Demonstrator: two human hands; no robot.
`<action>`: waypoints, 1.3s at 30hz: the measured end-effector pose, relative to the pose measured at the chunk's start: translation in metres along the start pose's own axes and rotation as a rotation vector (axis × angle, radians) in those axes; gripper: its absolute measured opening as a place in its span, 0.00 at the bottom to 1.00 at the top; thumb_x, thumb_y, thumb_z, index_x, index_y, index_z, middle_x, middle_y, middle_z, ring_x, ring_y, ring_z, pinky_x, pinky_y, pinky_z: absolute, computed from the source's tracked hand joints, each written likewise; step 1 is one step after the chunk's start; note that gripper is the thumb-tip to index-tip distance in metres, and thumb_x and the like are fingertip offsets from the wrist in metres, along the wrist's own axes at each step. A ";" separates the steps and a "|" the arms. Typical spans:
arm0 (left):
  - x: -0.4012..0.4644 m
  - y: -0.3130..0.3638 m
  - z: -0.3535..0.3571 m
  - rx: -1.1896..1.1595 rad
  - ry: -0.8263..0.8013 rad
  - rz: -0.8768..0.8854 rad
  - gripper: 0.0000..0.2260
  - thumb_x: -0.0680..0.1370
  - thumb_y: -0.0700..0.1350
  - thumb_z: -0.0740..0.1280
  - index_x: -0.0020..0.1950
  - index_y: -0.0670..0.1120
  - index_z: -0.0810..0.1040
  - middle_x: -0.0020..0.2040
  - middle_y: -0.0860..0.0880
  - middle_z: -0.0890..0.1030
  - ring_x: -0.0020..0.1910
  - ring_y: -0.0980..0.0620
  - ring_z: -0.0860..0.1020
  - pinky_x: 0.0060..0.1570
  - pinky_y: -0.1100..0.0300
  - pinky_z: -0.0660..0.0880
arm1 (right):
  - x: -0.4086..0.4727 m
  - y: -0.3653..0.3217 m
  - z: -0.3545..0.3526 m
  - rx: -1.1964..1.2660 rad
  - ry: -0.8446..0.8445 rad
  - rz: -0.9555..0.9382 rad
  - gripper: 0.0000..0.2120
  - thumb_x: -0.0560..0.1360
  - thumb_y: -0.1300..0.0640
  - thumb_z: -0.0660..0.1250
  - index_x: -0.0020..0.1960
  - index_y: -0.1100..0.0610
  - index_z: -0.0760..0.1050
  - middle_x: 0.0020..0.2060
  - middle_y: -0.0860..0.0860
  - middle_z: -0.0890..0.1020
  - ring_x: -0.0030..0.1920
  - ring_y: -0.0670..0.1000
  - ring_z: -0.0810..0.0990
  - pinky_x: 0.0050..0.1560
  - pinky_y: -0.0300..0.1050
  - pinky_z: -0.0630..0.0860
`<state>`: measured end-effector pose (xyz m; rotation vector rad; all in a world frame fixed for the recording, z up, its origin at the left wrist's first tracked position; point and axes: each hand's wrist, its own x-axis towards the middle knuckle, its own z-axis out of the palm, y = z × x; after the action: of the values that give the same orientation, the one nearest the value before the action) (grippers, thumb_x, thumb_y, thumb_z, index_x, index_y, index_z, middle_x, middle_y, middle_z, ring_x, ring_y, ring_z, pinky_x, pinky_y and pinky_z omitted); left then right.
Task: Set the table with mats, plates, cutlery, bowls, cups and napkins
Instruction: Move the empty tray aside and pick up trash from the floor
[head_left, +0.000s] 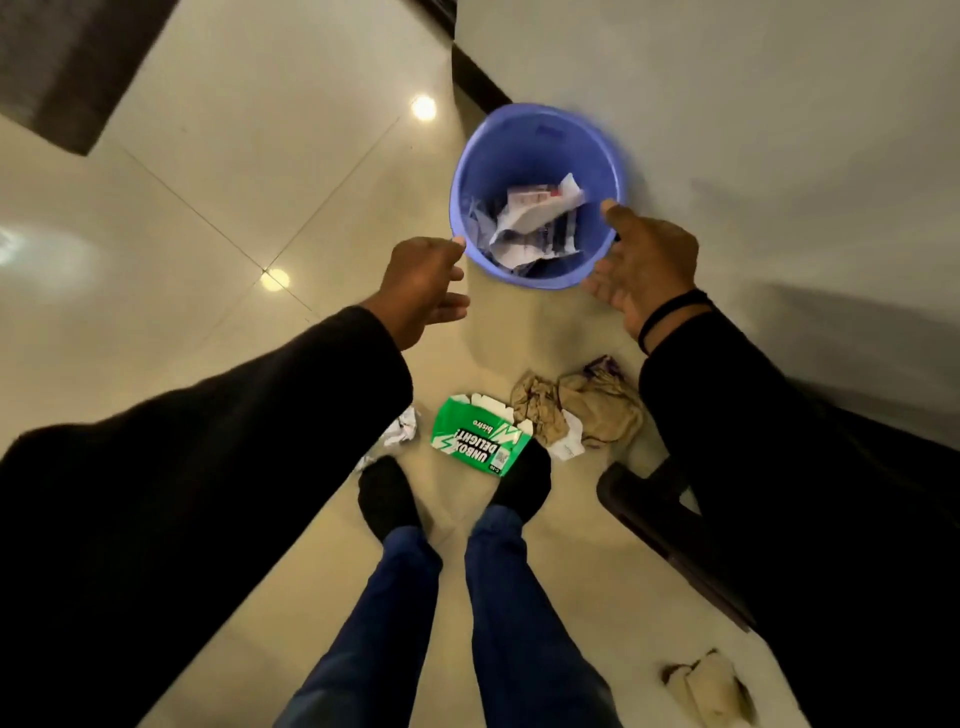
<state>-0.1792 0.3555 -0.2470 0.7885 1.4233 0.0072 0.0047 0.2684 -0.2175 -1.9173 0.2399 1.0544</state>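
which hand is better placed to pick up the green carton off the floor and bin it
Probably the left hand: it hangs more directly above the green carton, which lies by the feet. The right hand is open at the blue bin rim.

Glossy cream tiled floor (218, 171). Standing on it near the wall, a blue bin (537, 150) holding crumpled paper. Lying nearer: a flattened green carton (475, 439), crumpled brown paper bags (582, 410), white paper scraps (402, 431), another crumpled wrapper (709, 686).

Blue bin (467, 208), green carton (480, 439), beige floor (234, 130)
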 end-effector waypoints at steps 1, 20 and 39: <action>0.001 -0.012 -0.004 -0.003 0.001 -0.016 0.09 0.82 0.50 0.64 0.56 0.45 0.74 0.52 0.43 0.78 0.43 0.40 0.81 0.44 0.51 0.81 | -0.003 0.006 0.000 -0.017 0.000 0.005 0.09 0.73 0.51 0.74 0.42 0.56 0.78 0.35 0.53 0.78 0.33 0.52 0.79 0.37 0.47 0.81; 0.023 -0.295 -0.080 0.660 0.346 0.040 0.22 0.71 0.41 0.72 0.65 0.45 0.76 0.61 0.40 0.77 0.59 0.41 0.75 0.58 0.54 0.70 | -0.025 0.295 0.075 -0.528 -0.373 0.325 0.15 0.69 0.53 0.78 0.48 0.52 0.73 0.36 0.52 0.77 0.32 0.51 0.74 0.30 0.43 0.72; 0.128 -0.305 -0.088 0.526 0.089 0.045 0.24 0.61 0.60 0.82 0.37 0.43 0.78 0.34 0.47 0.79 0.33 0.52 0.75 0.33 0.58 0.66 | 0.054 0.329 0.125 -0.863 -0.281 0.146 0.15 0.65 0.54 0.73 0.49 0.61 0.80 0.43 0.55 0.82 0.48 0.58 0.82 0.40 0.41 0.72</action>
<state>-0.3669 0.2264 -0.5021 1.2636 1.5109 -0.3110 -0.2110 0.1916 -0.4899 -2.4730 -0.2939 1.6898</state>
